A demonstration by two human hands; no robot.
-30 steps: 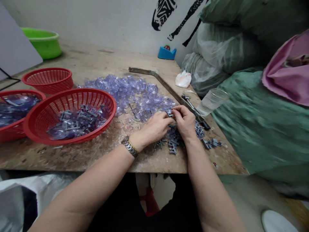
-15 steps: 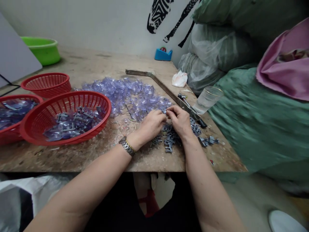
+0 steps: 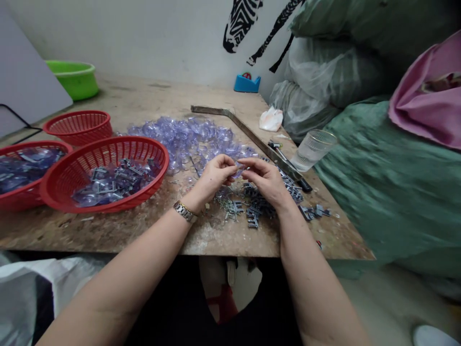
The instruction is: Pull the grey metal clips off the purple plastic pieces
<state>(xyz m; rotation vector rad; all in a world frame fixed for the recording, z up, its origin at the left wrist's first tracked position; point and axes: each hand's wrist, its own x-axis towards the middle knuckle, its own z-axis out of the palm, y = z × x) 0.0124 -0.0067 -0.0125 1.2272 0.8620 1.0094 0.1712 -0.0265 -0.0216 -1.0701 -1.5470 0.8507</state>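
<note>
Between my two hands is a small clear, purple-tinted plastic piece (image 3: 238,170), partly covered by fingers. My left hand (image 3: 215,176) pinches it from the left between thumb and fingers, and my right hand (image 3: 265,180) grips its right side. Just beyond them lies a spread of similar clear plastic pieces (image 3: 176,137). Below and right of my hands is a pile of small grey plastic parts (image 3: 254,211). Small thin bits (image 3: 230,207), too fine to name, lie under my left hand.
A red basket (image 3: 54,192) at the left holds clear pieces with grey parts, beside two more red baskets. A bent metal bar (image 3: 248,134) lies across the table behind my right hand, near a glass (image 3: 312,150). Green sacks (image 3: 389,192) stand along the right edge.
My hands have turned and drawn slightly apart, the fingers lifting, so the clear piece between them shows. The view has shifted a little, moving the surroundings slightly rightward.
</note>
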